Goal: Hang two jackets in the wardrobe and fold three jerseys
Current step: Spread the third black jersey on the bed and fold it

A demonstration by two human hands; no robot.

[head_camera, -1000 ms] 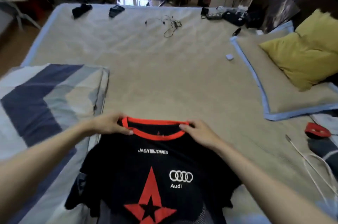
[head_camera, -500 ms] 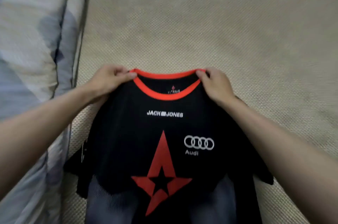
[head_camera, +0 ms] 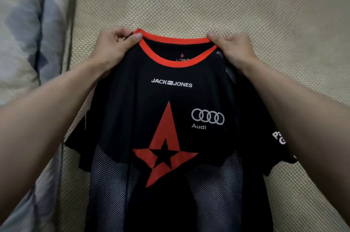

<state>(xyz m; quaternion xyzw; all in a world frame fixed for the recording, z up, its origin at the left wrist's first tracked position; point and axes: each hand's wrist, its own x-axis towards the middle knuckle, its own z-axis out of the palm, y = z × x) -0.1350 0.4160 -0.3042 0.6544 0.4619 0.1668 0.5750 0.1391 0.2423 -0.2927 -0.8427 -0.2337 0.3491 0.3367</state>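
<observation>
A black jersey (head_camera: 170,103) with a red collar, a red star emblem and white logos hangs front side up over the beige bed mat (head_camera: 246,4). My left hand (head_camera: 115,48) pinches the left shoulder beside the collar. My right hand (head_camera: 233,49) pinches the right shoulder at the collar's other end. Both sleeves droop outward, and the mesh lower part runs out of the bottom of the view. No jackets or other jerseys are in sight.
A folded blue, grey and white quilt (head_camera: 24,42) lies along the left side of the bed mat, next to the jersey's left sleeve. Bare woven mat stretches above and to the right of the jersey.
My view has tilted down and closer to the bed, so the pillows and far clutter are gone from sight. Both hands keep their hold at the collar; the jersey looks more spread out.
</observation>
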